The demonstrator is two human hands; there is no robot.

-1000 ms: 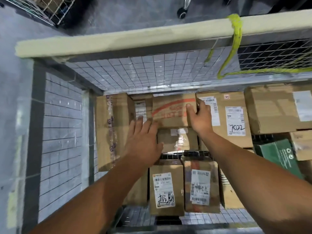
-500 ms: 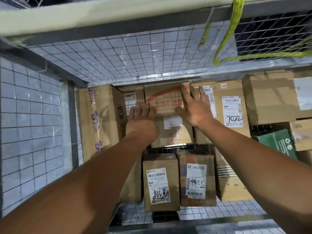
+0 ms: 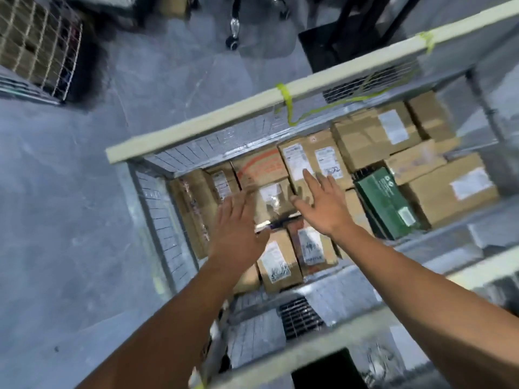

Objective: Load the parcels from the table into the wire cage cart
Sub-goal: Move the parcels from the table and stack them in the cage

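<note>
The brown cardboard parcel with a white label [image 3: 273, 197] lies in the grey wire cage cart [image 3: 160, 209] among other boxes [image 3: 365, 141], between both hands. The left hand [image 3: 238, 220] and right hand [image 3: 320, 200] reach down, fingers straight and spread, holding nothing. Whether they touch it is too blurred to tell.

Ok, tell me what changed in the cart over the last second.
The left hand and right hand released the red-printed box they were pressing and drew back, fingers spread. That box and the other parcels stayed put in the wire cage cart.
</note>
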